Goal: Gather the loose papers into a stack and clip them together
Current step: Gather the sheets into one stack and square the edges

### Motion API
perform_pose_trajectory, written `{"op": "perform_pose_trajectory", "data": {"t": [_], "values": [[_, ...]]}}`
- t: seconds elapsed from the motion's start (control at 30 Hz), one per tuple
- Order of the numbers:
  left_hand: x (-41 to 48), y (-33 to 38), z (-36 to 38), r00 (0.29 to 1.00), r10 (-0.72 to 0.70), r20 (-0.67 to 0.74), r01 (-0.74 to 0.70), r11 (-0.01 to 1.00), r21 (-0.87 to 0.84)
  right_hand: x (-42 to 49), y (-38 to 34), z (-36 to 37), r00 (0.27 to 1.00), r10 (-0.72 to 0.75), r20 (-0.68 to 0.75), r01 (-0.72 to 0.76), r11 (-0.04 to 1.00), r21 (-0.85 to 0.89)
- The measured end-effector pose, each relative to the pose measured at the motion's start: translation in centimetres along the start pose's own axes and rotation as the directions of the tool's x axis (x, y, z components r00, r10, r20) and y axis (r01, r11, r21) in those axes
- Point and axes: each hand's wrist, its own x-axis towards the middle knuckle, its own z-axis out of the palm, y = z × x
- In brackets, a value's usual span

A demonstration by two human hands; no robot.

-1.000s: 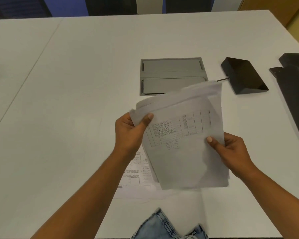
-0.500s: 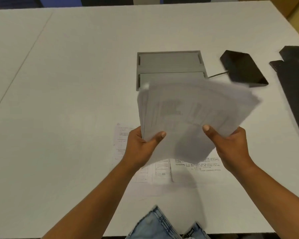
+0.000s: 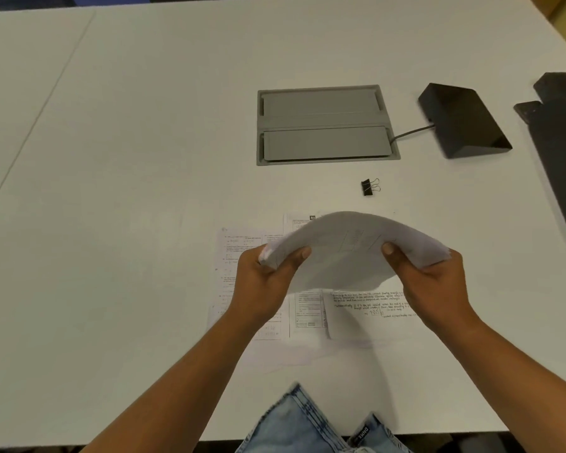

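A sheaf of white papers (image 3: 347, 253) bows upward in an arch just above the white table (image 3: 128, 158). My left hand (image 3: 265, 279) grips its left edge and my right hand (image 3: 428, 279) grips its right edge, thumbs on top. Beneath the sheaf, more printed and handwritten sheets (image 3: 366, 308) lie flat on the table, partly hidden by my hands. A small black binder clip (image 3: 368, 187) lies on the table beyond the papers, untouched.
A grey cable hatch (image 3: 324, 125) is set into the table behind the clip. A black wedge-shaped device (image 3: 461, 120) with a cord sits to its right. Dark flat objects (image 3: 562, 148) lie at the right edge. Denim fabric (image 3: 307, 426) shows at the near table edge.
The sheaf came down from a raised, fanned-out hold to a low horizontal arch over the table. The binder clip, hidden behind the papers before, now shows.
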Motion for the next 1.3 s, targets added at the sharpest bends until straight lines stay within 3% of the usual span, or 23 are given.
{"op": "perform_pose_trajectory", "data": {"t": [0.1, 0.2, 0.3, 0.5, 0.57, 0.63, 0.73, 0.83, 0.9, 1.0, 1.1, 1.2, 1.3], "values": [[0.2, -1.0, 0.2, 0.999, -0.042, -0.017, 0.042, 0.999, -0.006, -0.1, 0.0, 0.3, 0.994, -0.022, 0.106, 0.033, 0.994, -0.103], [0.0, -3.2, 0.7, 0.989, -0.146, 0.005, 0.146, 0.988, 0.045, -1.1, 2.6, 0.6, 0.986, 0.111, 0.124, -0.079, 0.969, -0.234], [-0.3, -4.6, 0.4, 0.976, -0.215, 0.030, 0.210, 0.971, 0.113, -2.6, 4.4, 0.4, 0.966, 0.251, 0.066, -0.220, 0.927, -0.303], [-0.8, -4.5, -0.5, 0.937, -0.306, 0.171, 0.310, 0.951, 0.002, -4.4, 4.1, -1.2, 0.957, 0.285, -0.044, -0.287, 0.927, -0.240], [-1.1, -5.8, -1.1, 0.929, -0.347, 0.130, 0.334, 0.936, 0.109, -4.9, 4.4, -2.0, 0.941, 0.323, -0.096, -0.337, 0.915, -0.220], [-1.6, -8.1, -2.1, 0.922, -0.375, -0.098, 0.386, 0.863, 0.326, -5.3, 4.5, -2.8, 0.917, 0.368, -0.155, -0.392, 0.903, -0.178], [-2.5, -10.8, -4.3, 0.781, -0.359, -0.511, 0.597, 0.671, 0.440, -6.4, 4.5, -4.1, 0.866, 0.460, -0.195, -0.480, 0.874, -0.069], [-3.4, -12.1, -5.7, 0.653, -0.471, -0.592, 0.757, 0.389, 0.525, -7.5, 4.0, -5.1, 0.815, 0.524, -0.248, -0.541, 0.841, 0.001], [-3.8, -12.6, -5.7, 0.641, -0.503, -0.580, 0.760, 0.305, 0.574, -7.8, 3.6, -5.5, 0.785, 0.542, -0.300, -0.568, 0.823, 0.001], [-4.0, -13.3, -5.4, 0.664, -0.487, -0.567, 0.743, 0.346, 0.573, -8.0, 3.3, -6.0, 0.765, 0.551, -0.334, -0.594, 0.804, -0.034], [-3.3, -13.4, -5.9, 0.627, -0.543, -0.559, 0.779, 0.444, 0.443, -8.2, 3.2, -6.2, 0.750, 0.559, -0.355, -0.611, 0.790, -0.048], [-3.0, -13.6, -6.9, 0.643, -0.571, -0.510, 0.763, 0.426, 0.486, -8.1, 3.0, -6.0, 0.752, 0.558, -0.350, -0.612, 0.789, -0.058], [-2.8, -13.5, -7.6, 0.692, -0.512, -0.509, 0.717, 0.402, 0.570, -8.0, 2.9, -5.9, 0.758, 0.553, -0.346, -0.609, 0.790, -0.074]]}}
